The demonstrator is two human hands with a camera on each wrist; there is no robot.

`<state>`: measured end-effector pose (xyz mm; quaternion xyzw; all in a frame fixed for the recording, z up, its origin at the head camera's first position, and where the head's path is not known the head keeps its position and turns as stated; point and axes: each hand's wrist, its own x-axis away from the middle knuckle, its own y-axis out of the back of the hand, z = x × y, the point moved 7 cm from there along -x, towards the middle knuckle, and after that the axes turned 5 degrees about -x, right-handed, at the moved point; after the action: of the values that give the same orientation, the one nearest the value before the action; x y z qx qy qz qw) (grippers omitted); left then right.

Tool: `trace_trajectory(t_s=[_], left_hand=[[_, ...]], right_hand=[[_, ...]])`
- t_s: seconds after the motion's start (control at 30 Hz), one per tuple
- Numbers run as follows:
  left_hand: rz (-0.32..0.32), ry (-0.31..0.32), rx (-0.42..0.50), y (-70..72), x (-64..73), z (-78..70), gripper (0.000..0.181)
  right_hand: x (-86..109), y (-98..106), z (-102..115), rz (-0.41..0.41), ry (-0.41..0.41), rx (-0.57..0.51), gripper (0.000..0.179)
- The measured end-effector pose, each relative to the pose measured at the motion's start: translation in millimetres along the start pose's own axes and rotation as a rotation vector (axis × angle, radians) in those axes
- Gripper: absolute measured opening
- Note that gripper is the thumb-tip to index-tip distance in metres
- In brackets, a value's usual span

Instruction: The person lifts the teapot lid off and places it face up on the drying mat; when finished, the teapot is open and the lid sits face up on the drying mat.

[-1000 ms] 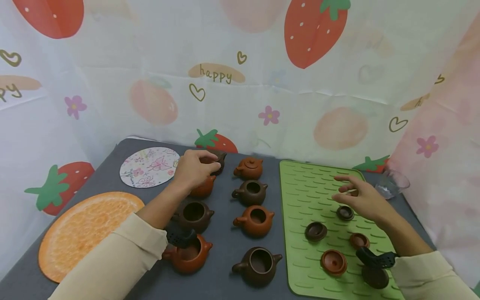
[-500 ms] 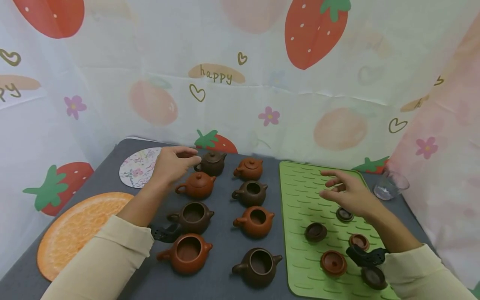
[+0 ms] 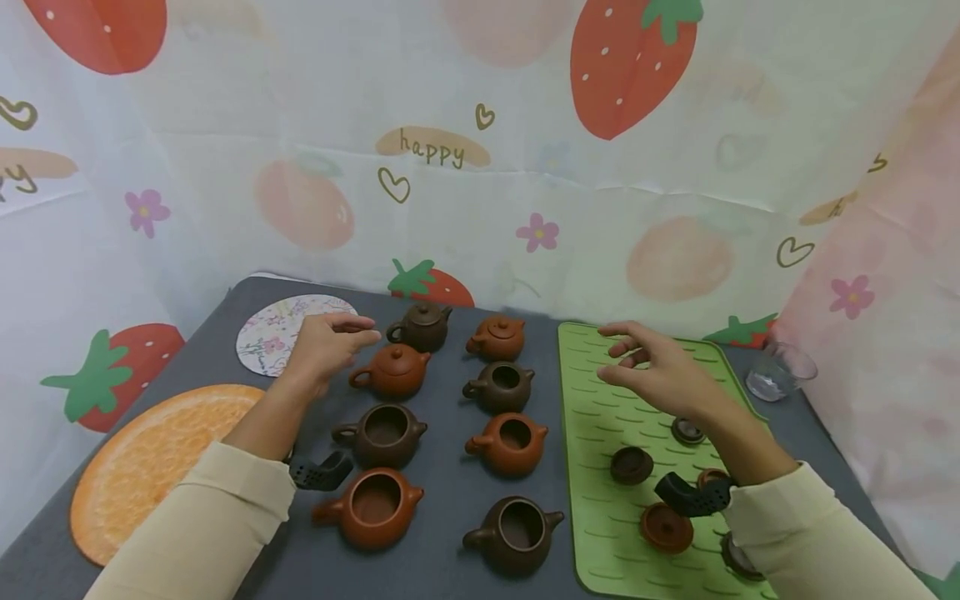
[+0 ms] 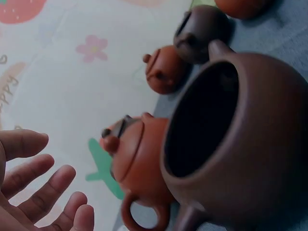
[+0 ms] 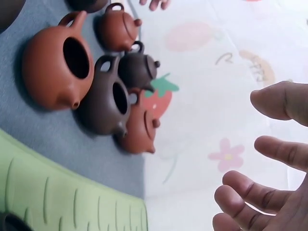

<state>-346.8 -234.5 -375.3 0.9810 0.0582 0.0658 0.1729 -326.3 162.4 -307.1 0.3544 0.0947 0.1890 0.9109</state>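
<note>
My left hand [image 3: 324, 348] hovers left of the back teapots, fingers loosely bent and holding nothing. Nearest to it are a lidded dark brown teapot [image 3: 422, 327] and a lidded orange-brown teapot [image 3: 392, 372]. Over the back of the green mat [image 3: 592, 517] hangs my right hand [image 3: 651, 372], fingers spread and without anything in them. A third lidded teapot [image 3: 498, 337] heads the right column. Lidless ones stand in front: a dark pot [image 3: 501, 386], an orange-brown pot [image 3: 510, 444] and several more. On the mat lie several lids, among them a dark lid [image 3: 631, 465] and a reddish lid [image 3: 667, 527].
An orange-slice placemat [image 3: 172, 467] lies at the left, with a floral round mat [image 3: 262, 337] behind it. A clear glass [image 3: 780, 372] stands at the right, beyond the green mat. A printed curtain [image 3: 450, 217] hangs behind the table.
My left hand has drawn back leftward from the dark brown teapot at the back, whose lid now shows in place. My right hand has shifted left above the green mat.
</note>
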Motion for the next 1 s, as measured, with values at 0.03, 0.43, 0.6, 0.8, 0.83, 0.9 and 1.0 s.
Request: trace_trajectory(t_s=[0.03, 0.43, 0.6, 0.8, 0.83, 0.9, 1.0], left_hand=[[-0.003, 0.004, -0.002, 0.5, -1.0, 2.8, 0.037], [-0.011, 0.094, -0.016, 6.9, -9.8, 26.0, 0.035], [0.0, 0.127, -0.044, 6.4, -13.5, 33.1, 0.035], [0.018, 0.153, -0.058, 3.7, -15.7, 40.1, 0.038], [0.018, 0.156, -0.064, 3.6, -15.7, 40.8, 0.038], [0.022, 0.159, -0.078, 3.1, -15.6, 42.6, 0.038], [0.041, 0.152, -0.101, 0.8, -16.0, 44.4, 0.037]], right_hand=[[-2.0, -1.4, 1.9, 0.002, 0.002, 0.001, 0.051], [-30.1, -24.3, 20.7, 0.032, 0.006, -0.072, 0.049], [-44.9, -37.8, 30.2, 0.04, 0.029, -0.126, 0.047], [-62.8, -58.8, 40.1, 0.058, 0.055, -0.193, 0.044], [-65.5, -62.9, 41.5, 0.059, 0.053, -0.204, 0.044], [-70.9, -71.1, 43.9, 0.059, 0.061, -0.227, 0.043], [-77.5, -82.5, 47.9, 0.059, 0.069, -0.259, 0.042]])
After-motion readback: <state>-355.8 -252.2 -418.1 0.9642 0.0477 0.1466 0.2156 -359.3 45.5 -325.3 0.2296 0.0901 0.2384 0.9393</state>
